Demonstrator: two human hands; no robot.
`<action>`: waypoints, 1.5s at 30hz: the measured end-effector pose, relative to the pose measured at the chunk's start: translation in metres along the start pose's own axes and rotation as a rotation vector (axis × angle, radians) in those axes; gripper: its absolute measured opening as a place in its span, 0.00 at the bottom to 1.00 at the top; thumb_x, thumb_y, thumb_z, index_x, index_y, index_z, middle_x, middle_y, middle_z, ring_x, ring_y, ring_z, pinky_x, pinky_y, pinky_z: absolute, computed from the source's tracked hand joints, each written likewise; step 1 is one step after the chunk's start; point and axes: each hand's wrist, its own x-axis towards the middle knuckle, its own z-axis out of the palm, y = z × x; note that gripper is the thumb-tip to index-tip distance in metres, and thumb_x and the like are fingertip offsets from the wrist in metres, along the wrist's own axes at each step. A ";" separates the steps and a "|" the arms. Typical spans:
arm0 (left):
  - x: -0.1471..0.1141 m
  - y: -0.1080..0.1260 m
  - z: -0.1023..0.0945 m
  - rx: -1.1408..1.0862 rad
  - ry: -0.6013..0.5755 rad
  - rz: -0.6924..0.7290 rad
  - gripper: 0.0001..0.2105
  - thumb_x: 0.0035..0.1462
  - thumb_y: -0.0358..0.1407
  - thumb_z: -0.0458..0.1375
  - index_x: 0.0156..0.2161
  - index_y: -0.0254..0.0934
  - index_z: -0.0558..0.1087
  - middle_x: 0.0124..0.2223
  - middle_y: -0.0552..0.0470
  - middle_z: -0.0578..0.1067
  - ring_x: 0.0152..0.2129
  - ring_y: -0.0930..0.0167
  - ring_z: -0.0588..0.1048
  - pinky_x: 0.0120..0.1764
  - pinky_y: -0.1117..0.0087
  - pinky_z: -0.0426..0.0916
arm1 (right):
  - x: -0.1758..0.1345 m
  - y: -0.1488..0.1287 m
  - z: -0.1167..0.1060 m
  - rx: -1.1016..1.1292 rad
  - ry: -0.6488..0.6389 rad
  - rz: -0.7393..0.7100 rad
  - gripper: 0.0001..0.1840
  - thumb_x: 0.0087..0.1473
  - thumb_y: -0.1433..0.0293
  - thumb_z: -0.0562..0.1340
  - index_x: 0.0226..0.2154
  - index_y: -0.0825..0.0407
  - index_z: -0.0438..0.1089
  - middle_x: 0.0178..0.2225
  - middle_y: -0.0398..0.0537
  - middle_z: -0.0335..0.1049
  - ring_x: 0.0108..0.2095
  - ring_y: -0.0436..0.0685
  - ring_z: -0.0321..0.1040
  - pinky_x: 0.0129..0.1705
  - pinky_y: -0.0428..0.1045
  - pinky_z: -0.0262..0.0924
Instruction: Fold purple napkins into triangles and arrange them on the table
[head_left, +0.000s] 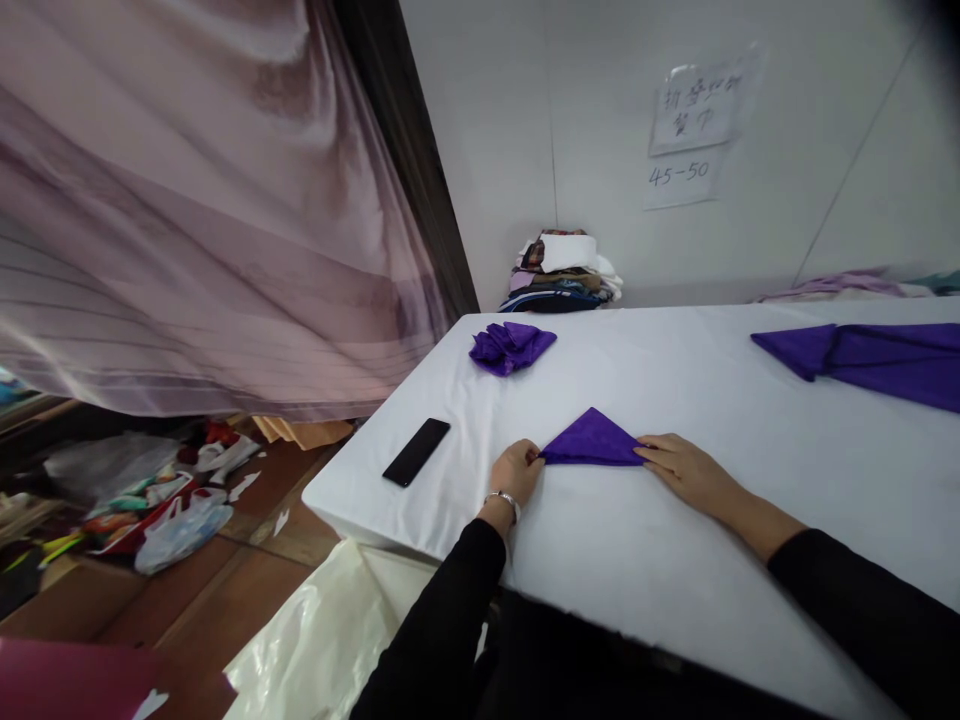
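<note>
So there's a small, deep-purple fabric triangle (pixel 592 442) lying flat near the front of the white cloth-covered table (pixel 660 560), peak pointing away from the person and the long folded edge facing them. Left hand (pixel 517 470) has the left corner pinched between thumb and fingers, and there's a silvery bracelet (pixel 504 502) on that wrist. Right hand (pixel 675 468) has got the opposite corner the same way, fingertips right on the tip. Both arms are in black sleeves (pixel 450 605).

Farther back on the table, kinda behind the left hand, sits a crumpled bunch of purple fabric (pixel 512 348). A black rectangular phone (pixel 417 452) lies at an angle off to the left, well apart from the triangle. Over by the far right edge there's a long folded strip of purple fabric (pixel 900 362), running out of view.

Behind the table, a messy stack of folded clothes (pixel 559 275) sits against the pale grey wall (pixel 495 120), which has handwritten white paper signs (pixel 694 115) stuck on it, the lower reading 45-50. A big dusty-pink curtain (pixel 225 200) hangs on the left.
</note>
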 end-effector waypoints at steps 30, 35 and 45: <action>-0.002 -0.003 -0.004 0.178 -0.057 0.165 0.11 0.54 0.30 0.49 0.37 0.43 0.73 0.37 0.54 0.72 0.30 0.74 0.70 0.37 0.73 0.65 | -0.007 0.012 -0.004 -0.045 0.012 -0.043 0.18 0.59 0.64 0.49 0.38 0.46 0.74 0.43 0.46 0.72 0.43 0.58 0.67 0.44 0.58 0.64; -0.004 -0.003 -0.007 0.287 -0.098 0.194 0.13 0.57 0.30 0.48 0.39 0.44 0.73 0.39 0.54 0.70 0.35 0.73 0.70 0.40 0.73 0.64 | -0.010 0.017 -0.003 -0.075 0.005 -0.064 0.18 0.58 0.65 0.49 0.39 0.46 0.73 0.44 0.47 0.71 0.44 0.58 0.66 0.45 0.58 0.63; -0.017 -0.007 -0.023 0.368 -0.092 0.245 0.16 0.54 0.26 0.49 0.40 0.48 0.73 0.40 0.55 0.71 0.36 0.71 0.70 0.38 0.72 0.65 | -0.018 0.012 -0.012 -0.188 -0.178 -0.001 0.22 0.58 0.57 0.49 0.51 0.43 0.64 0.53 0.45 0.63 0.53 0.60 0.59 0.48 0.58 0.57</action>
